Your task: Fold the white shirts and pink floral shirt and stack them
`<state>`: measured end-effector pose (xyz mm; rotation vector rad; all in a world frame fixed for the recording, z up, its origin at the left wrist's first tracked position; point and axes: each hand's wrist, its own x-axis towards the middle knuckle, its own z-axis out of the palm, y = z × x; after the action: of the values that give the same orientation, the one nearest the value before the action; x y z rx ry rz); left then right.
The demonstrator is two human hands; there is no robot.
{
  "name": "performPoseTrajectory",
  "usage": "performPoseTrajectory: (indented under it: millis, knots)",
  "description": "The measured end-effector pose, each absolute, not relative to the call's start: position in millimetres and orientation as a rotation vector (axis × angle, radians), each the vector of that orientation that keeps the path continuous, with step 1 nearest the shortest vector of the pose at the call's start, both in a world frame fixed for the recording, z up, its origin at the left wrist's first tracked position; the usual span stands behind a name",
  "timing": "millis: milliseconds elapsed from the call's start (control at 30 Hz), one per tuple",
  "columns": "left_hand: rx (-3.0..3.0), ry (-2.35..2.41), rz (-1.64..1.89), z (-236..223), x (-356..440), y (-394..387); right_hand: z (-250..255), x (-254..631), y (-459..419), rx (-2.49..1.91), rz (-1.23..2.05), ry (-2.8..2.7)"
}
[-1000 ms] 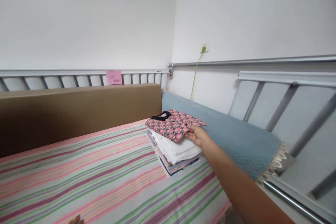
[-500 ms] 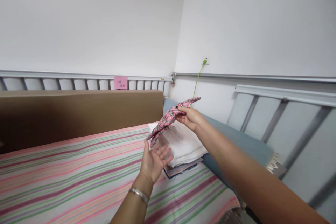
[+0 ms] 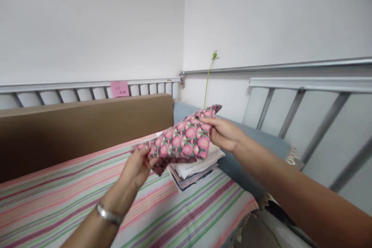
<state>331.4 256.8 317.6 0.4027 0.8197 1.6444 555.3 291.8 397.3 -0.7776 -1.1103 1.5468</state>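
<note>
A folded pink floral cloth point(image 3: 183, 137) is held up between my two hands. My left hand point(image 3: 138, 166), with a silver bracelet on the wrist, pinches its left end. At the upper right end, my right hand point(image 3: 222, 131) grips the cloth between thumb and fingers. Below it lies a stack of folded fabrics point(image 3: 194, 172), white on top with bluish and pinkish layers beneath; the floral cloth hides part of the stack.
The stack rests on a striped bedspread point(image 3: 87, 201). A brown padded board point(image 3: 87, 124) stands along the back, before a white radiator point(image 3: 151, 86) bearing a pink note point(image 3: 119, 89). Blue fabric point(image 3: 264, 139) and another radiator point(image 3: 279, 104) are at right. A green cord point(image 3: 207, 85) hangs from the wall outlet.
My left hand, open below the cloth before, has moved left and taken hold of its left end. The cloth is now spread wider, its floral face turned toward me. The view has shifted slightly right.
</note>
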Motion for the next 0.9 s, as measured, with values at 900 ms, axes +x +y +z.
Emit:
performPoseTrajectory:
  millis: [900]
  knots:
    - [0.785, 1.301, 1.343, 212.7, 367.0, 478.4, 189.7, 605.8, 390.1, -1.022, 1.457, -0.745]
